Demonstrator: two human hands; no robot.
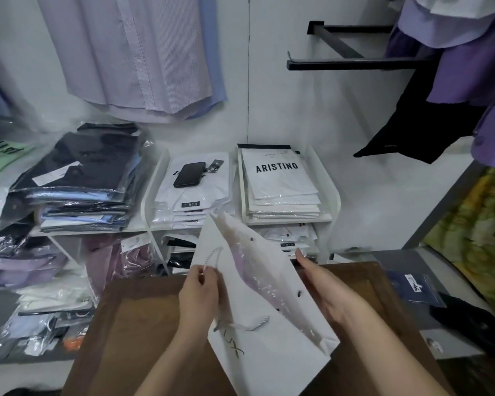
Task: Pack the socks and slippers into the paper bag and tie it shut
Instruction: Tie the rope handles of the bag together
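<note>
White paper bag [257, 352] mid brown wooden tabletop [132, 324]: plastic-wrapped item [255, 270] inside, mouth open, tying still to do. L hand [199, 295] pinches cord handle [212, 257]; R hand [326, 295] flat against bag.

One paper bag [257, 352], one left hand [199, 292], one right hand [323, 287] (two altogether), one phone [189, 174], two black rails [355, 64] far right.

Counter [132, 324] bare along left edge and near-left corner. Paper bag [257, 352] blocks the middle through to near edge. Narrow bare strip along right edge. Shelf [335, 195] with shirt stacks [280, 192] just past far edge.
</note>
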